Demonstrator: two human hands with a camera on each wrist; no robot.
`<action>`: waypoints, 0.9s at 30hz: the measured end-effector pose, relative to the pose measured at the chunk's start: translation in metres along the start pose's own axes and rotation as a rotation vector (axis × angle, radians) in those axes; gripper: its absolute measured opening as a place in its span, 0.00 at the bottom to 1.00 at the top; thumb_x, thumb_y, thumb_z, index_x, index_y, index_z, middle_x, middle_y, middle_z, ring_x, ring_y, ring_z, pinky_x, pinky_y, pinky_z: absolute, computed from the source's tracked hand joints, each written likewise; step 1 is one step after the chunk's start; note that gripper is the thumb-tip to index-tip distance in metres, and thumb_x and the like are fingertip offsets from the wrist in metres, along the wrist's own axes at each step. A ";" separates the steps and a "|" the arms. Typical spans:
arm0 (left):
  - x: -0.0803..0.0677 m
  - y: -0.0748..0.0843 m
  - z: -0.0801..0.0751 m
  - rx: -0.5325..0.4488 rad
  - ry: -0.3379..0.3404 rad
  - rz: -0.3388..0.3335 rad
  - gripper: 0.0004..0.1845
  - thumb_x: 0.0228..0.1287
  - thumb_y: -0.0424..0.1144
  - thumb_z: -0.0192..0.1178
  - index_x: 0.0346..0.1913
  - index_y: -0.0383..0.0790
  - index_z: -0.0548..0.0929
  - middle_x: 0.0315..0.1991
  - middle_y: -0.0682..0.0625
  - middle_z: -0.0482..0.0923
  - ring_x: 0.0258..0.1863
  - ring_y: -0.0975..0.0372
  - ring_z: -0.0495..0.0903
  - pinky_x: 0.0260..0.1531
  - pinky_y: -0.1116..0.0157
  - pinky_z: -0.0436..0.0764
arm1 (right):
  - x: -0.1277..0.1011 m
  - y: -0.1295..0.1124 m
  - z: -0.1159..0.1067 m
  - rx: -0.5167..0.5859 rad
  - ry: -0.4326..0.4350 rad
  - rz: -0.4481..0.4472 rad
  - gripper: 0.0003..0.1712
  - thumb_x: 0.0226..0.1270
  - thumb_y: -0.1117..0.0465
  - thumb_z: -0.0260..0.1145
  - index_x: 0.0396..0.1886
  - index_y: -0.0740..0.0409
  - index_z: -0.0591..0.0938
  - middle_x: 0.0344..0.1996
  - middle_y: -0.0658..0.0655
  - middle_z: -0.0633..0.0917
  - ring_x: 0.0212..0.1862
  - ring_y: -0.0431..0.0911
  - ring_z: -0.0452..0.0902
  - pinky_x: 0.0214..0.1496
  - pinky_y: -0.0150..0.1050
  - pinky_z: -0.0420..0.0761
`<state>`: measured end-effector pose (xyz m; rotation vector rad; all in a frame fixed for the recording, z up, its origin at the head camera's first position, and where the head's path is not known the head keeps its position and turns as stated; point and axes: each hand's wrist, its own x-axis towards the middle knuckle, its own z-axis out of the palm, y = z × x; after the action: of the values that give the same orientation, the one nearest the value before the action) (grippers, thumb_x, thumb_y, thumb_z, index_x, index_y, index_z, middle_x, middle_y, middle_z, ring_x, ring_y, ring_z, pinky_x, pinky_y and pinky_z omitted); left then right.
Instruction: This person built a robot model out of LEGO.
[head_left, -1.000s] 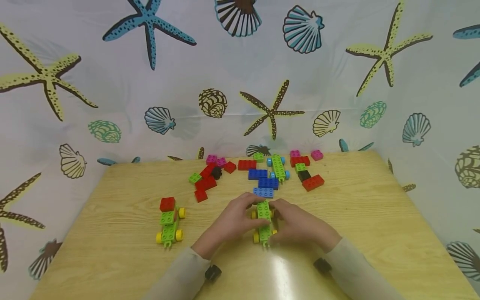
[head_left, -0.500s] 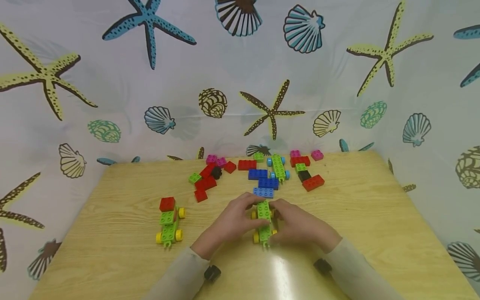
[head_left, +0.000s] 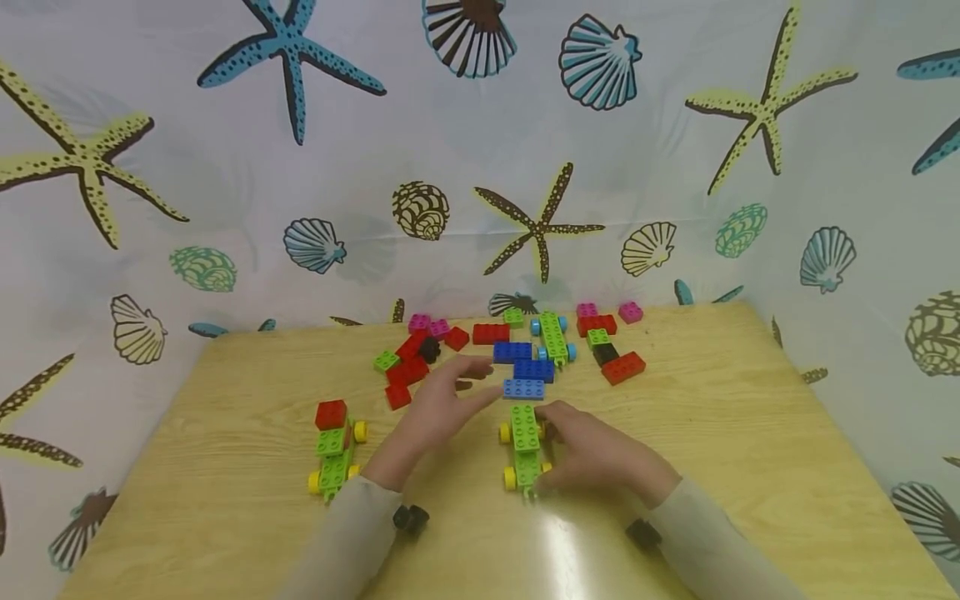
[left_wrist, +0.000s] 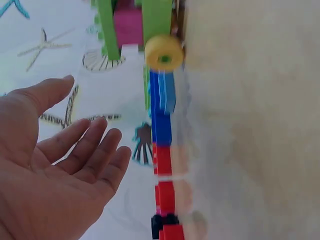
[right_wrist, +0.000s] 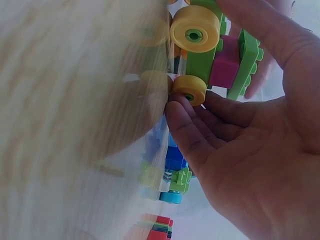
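A toy car of green building blocks with yellow wheels [head_left: 527,467] stands on the table in front of me. Between its base and its raised green top brick sits a pink brick [right_wrist: 223,65]. My right hand [head_left: 600,454] holds this car from the right, thumb at the near end, fingertips against the far yellow wheel [right_wrist: 189,90]. My left hand [head_left: 435,412] is apart from the car, palm turned inward and fingers relaxed, holding nothing. Its fingertips are nearest the light blue brick [head_left: 523,389] and two dark blue bricks [head_left: 534,371].
A second yellow-wheeled car [head_left: 335,467] with a red brick on top stands at left, partly behind the left sleeve. A green base with blue wheels [head_left: 553,337] lies at the back. Loose red bricks [head_left: 408,371], pink bricks [head_left: 631,312] and a black brick [head_left: 605,353] lie around it.
My left hand has let go of the toy car and moved left and away from me, its fingers opening. The right hand stays at the car. The head view has shifted slightly.
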<state>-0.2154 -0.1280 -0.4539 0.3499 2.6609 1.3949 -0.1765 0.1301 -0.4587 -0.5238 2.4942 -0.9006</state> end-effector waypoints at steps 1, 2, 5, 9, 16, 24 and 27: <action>0.005 -0.001 -0.005 0.009 0.031 0.005 0.29 0.78 0.47 0.72 0.76 0.44 0.81 0.70 0.46 0.85 0.73 0.48 0.82 0.78 0.44 0.81 | 0.000 0.000 0.000 -0.002 0.000 0.001 0.63 0.58 0.46 0.90 0.87 0.56 0.68 0.74 0.58 0.82 0.73 0.55 0.80 0.82 0.58 0.80; 0.010 -0.002 -0.009 0.020 0.058 0.010 0.28 0.78 0.47 0.72 0.75 0.43 0.81 0.70 0.45 0.85 0.72 0.47 0.82 0.77 0.45 0.81 | 0.000 0.000 0.000 -0.006 0.002 0.000 0.63 0.58 0.46 0.90 0.87 0.56 0.68 0.74 0.58 0.82 0.73 0.54 0.80 0.82 0.58 0.79; 0.027 -0.004 -0.024 0.061 0.125 0.017 0.27 0.79 0.46 0.72 0.74 0.40 0.82 0.68 0.41 0.86 0.70 0.46 0.83 0.75 0.45 0.82 | -0.001 -0.001 0.000 -0.009 0.005 -0.007 0.62 0.58 0.46 0.89 0.87 0.57 0.68 0.73 0.58 0.82 0.73 0.54 0.80 0.82 0.58 0.79; 0.049 -0.009 -0.037 0.103 0.190 0.002 0.25 0.81 0.43 0.70 0.73 0.37 0.83 0.66 0.38 0.87 0.65 0.44 0.85 0.71 0.46 0.85 | -0.001 -0.003 -0.001 -0.010 0.009 -0.006 0.62 0.58 0.46 0.89 0.87 0.58 0.68 0.73 0.58 0.82 0.73 0.54 0.80 0.81 0.57 0.80; 0.075 -0.022 -0.042 0.075 0.221 -0.124 0.23 0.80 0.37 0.67 0.72 0.33 0.83 0.64 0.37 0.86 0.64 0.44 0.84 0.71 0.47 0.86 | -0.001 -0.003 0.001 -0.004 0.001 -0.002 0.63 0.58 0.47 0.90 0.87 0.59 0.67 0.74 0.59 0.82 0.74 0.55 0.80 0.82 0.57 0.79; 0.092 -0.037 -0.036 0.158 0.253 -0.211 0.22 0.79 0.37 0.68 0.70 0.32 0.84 0.62 0.38 0.86 0.61 0.45 0.83 0.70 0.48 0.85 | -0.002 -0.004 0.002 -0.009 -0.006 0.014 0.62 0.58 0.46 0.89 0.87 0.58 0.67 0.74 0.58 0.82 0.74 0.54 0.79 0.83 0.57 0.78; 0.098 -0.041 -0.033 0.189 0.245 -0.220 0.22 0.78 0.37 0.69 0.69 0.33 0.85 0.62 0.38 0.86 0.61 0.45 0.83 0.71 0.48 0.84 | -0.002 -0.003 0.001 -0.009 -0.003 0.015 0.62 0.58 0.46 0.89 0.87 0.58 0.67 0.74 0.58 0.82 0.74 0.54 0.79 0.83 0.57 0.78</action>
<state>-0.3229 -0.1513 -0.4687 -0.1047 2.9258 1.1927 -0.1734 0.1289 -0.4570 -0.5084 2.4974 -0.8829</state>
